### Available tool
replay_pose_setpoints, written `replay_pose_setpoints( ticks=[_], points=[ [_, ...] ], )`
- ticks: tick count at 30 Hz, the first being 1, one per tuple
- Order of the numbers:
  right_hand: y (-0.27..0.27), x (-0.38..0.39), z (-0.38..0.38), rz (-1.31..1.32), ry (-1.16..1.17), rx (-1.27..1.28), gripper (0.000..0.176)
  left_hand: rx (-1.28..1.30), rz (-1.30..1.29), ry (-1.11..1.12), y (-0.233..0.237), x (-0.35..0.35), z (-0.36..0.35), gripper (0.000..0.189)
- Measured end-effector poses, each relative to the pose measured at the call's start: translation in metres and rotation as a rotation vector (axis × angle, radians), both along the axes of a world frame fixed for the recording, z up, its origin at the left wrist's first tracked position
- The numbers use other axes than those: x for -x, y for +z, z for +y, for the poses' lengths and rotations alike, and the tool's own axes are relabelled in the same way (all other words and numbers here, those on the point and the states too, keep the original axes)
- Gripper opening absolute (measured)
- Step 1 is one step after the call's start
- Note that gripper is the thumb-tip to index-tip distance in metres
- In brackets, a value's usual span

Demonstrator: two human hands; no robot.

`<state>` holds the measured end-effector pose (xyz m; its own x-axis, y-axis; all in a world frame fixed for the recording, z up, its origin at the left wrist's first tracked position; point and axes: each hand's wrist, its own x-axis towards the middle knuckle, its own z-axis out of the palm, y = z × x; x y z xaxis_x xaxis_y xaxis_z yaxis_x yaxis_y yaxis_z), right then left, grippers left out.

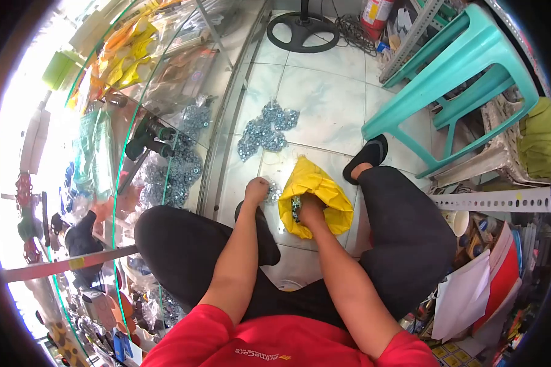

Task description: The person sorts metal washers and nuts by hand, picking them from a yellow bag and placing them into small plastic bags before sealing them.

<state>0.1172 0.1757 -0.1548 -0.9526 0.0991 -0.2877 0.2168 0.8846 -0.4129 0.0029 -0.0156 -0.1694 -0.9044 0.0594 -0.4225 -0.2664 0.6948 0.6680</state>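
A yellow bag (317, 177) stands open on the tiled floor between my feet, with small metal parts (296, 207) showing inside its mouth. My right hand (312, 211) reaches into the bag, and its fingers are hidden there. Left of the bag, my left hand (257, 189) is closed at the edge of a small clear plastic bag (274, 191) holding a few metal pieces. Farther forward on the floor lie several clear packets of metal nuts (266, 129).
Glass shelves with packaged goods and more nut packets (180, 171) line the left. A teal plastic stool (434, 104) stands at the right, near a metal rack (502, 200). A black round base (303, 33) and a red container (376, 13) are at the top.
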Motion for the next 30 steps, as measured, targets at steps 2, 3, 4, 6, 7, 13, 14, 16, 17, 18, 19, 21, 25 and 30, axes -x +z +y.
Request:
replay_pose_setpoints(
  ticks=[2, 3, 4, 6, 7, 13, 14, 16, 17, 18, 19, 21, 25, 30],
  points=[
    [0.017, -0.003, -0.012, 0.005, 0.03, -0.079, 0.038, 0.013, 0.026, -0.02, -0.002, -0.001, -0.003, 0.023],
    [0.019, -0.008, -0.017, -0.047, 0.042, -0.109, 0.039, 0.0, 0.032, -0.029, -0.005, 0.0, -0.005, 0.023],
    [0.021, -0.009, -0.02, -0.064, 0.053, -0.118, 0.04, -0.014, 0.039, -0.038, -0.008, -0.001, -0.006, 0.023],
    [0.023, -0.011, -0.024, -0.096, 0.077, -0.136, 0.041, 0.04, 0.018, 0.01, 0.0, -0.001, -0.004, 0.023],
    [0.011, -0.012, -0.025, -0.027, 0.073, -0.13, 0.04, 0.065, 0.012, 0.033, 0.004, 0.0, -0.003, 0.024],
    [0.025, 0.001, -0.021, -0.129, 0.09, -0.023, 0.04, -0.192, -0.308, 0.259, 0.06, -0.002, 0.014, 0.021],
    [0.026, 0.0, -0.019, -0.121, 0.114, -0.021, 0.039, -0.187, -0.441, 0.12, 0.07, -0.002, 0.014, 0.021],
    [0.025, -0.005, -0.018, -0.096, 0.11, -0.004, 0.038, -0.177, -0.693, -0.161, 0.096, -0.002, 0.015, 0.022],
    [0.024, -0.007, -0.017, -0.08, 0.109, 0.002, 0.037, -0.099, -0.621, -0.191, 0.113, -0.007, 0.017, 0.023],
    [0.021, -0.008, -0.016, -0.088, 0.073, 0.031, 0.036, -0.02, -0.548, -0.22, 0.143, -0.019, 0.023, 0.025],
    [0.015, -0.009, -0.015, -0.097, 0.036, 0.06, 0.036, 0.022, -0.374, -0.259, 0.136, -0.032, 0.027, 0.026],
    [-0.04, -0.004, -0.001, -0.109, 0.065, 0.09, 0.037, 0.109, 0.079, -0.333, 0.072, -0.058, 0.03, 0.028],
    [-0.019, 0.0, 0.026, -0.237, -0.836, 1.241, 0.012, 0.043, 0.078, -0.229, 0.088, -0.069, 0.066, 0.031],
    [0.019, 0.012, 0.059, -0.108, -1.102, 1.773, 0.007, -0.092, 0.369, -0.158, 0.148, -0.035, 0.107, 0.031]
  ],
)
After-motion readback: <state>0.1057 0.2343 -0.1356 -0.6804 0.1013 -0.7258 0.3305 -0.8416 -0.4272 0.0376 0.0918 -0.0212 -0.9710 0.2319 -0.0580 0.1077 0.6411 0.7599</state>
